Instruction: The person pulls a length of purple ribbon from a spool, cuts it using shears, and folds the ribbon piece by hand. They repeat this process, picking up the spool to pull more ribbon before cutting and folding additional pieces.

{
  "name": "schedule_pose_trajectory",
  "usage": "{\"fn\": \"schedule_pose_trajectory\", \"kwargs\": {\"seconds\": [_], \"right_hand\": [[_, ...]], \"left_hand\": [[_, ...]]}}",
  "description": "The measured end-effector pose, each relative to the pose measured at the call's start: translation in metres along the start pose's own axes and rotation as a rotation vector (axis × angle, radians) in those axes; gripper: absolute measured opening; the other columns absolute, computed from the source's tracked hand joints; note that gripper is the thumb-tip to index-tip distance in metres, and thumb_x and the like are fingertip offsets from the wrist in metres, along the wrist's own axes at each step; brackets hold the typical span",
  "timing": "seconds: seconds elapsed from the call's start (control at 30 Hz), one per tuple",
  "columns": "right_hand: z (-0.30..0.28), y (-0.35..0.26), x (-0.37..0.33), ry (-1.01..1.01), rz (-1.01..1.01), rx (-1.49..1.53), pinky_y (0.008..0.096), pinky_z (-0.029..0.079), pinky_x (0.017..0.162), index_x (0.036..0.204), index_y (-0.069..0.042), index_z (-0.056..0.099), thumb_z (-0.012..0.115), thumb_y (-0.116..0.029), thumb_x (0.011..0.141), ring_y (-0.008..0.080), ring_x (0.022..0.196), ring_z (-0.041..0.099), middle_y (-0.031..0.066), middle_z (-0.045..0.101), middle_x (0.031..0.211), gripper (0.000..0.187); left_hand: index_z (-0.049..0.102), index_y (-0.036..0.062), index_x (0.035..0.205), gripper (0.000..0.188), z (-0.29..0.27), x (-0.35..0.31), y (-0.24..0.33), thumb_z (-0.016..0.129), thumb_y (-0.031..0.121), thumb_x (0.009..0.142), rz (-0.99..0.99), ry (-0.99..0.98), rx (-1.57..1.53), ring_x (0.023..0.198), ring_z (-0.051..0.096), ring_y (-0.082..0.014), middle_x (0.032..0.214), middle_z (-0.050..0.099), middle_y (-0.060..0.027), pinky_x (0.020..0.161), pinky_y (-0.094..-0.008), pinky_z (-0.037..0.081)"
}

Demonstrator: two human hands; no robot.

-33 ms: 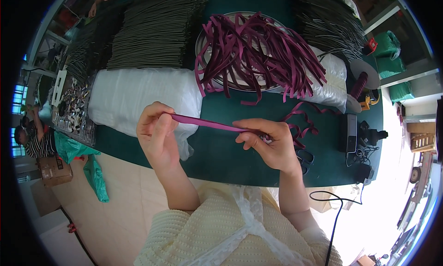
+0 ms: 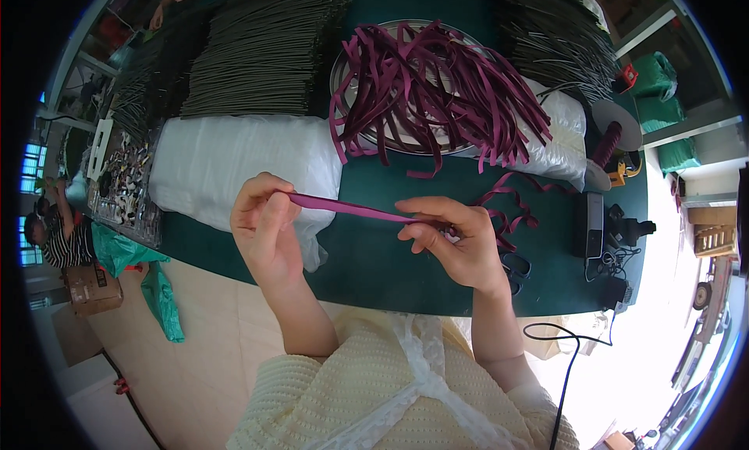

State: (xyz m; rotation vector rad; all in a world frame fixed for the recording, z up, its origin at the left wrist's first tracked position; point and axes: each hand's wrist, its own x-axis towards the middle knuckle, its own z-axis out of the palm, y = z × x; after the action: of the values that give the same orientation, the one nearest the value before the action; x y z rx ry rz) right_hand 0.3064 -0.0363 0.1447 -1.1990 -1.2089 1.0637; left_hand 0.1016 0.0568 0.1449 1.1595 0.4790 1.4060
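A purple ribbon stretches between my two hands above the green table. My left hand pinches its left end between thumb and fingers. The other end is in the closed fingers of my right hand, with a bit of it showing behind the thumb. Beyond my hands, a heap of similar purple ribbon strips covers a round metal tray, some hanging over its rim. Curled ribbon pieces lie on the table right of my right hand. Dark scissors lie partly hidden behind my right wrist.
White plastic-wrapped bundles flank the tray, with dark green stems stacked behind. A ribbon spool stands at right, near a black device and a cable. Another person is at far left.
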Motion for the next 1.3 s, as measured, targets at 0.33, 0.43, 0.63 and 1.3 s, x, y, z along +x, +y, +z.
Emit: {"fn": "schedule_pose_trajectory", "kwargs": {"seconds": [0.33,0.43,0.63,1.3], "right_hand": [[-0.003,0.005,-0.002,-0.015,-0.028,0.243,0.0191,0.048,0.058,0.084,0.001,0.058,0.066,0.003,0.078,0.0078,0.064,0.058,0.0035,0.060,0.075,0.010],[-0.006,0.006,-0.002,-0.030,-0.023,0.206,0.0186,0.047,0.059,0.083,0.001,0.058,0.067,0.003,0.077,0.0064,0.066,0.057,0.0027,0.059,0.074,0.011],[-0.009,0.011,-0.001,-0.063,0.021,0.108,0.0182,0.042,0.056,0.080,0.001,0.058,0.070,-0.002,0.075,0.0051,0.063,0.052,0.0010,0.057,0.071,0.013],[-0.027,0.016,-0.006,-0.055,0.019,-0.005,0.0222,0.038,0.048,0.079,0.003,0.065,0.066,-0.010,0.081,0.0091,0.055,0.049,0.0054,0.057,0.070,0.014]], "left_hand": [[0.057,-0.0042,0.088,0.012,-0.004,0.002,0.001,0.058,0.005,0.082,-0.043,0.101,-0.017,0.056,0.032,-0.0042,0.069,0.045,0.0001,0.051,-0.0196,0.023],[0.057,-0.0037,0.089,0.013,-0.005,0.003,0.000,0.059,0.007,0.082,-0.058,0.096,-0.009,0.055,0.032,-0.0041,0.067,0.044,0.0009,0.051,-0.0197,0.023],[0.056,-0.0046,0.096,0.014,-0.015,0.004,-0.003,0.054,0.006,0.086,-0.048,0.052,-0.006,0.056,0.037,-0.0036,0.068,0.048,-0.0003,0.052,-0.0196,0.027],[0.057,-0.0033,0.090,0.012,-0.018,0.007,0.002,0.057,0.007,0.084,-0.037,0.199,0.057,0.053,0.033,-0.0037,0.061,0.043,0.0015,0.050,-0.0206,0.023]]}}
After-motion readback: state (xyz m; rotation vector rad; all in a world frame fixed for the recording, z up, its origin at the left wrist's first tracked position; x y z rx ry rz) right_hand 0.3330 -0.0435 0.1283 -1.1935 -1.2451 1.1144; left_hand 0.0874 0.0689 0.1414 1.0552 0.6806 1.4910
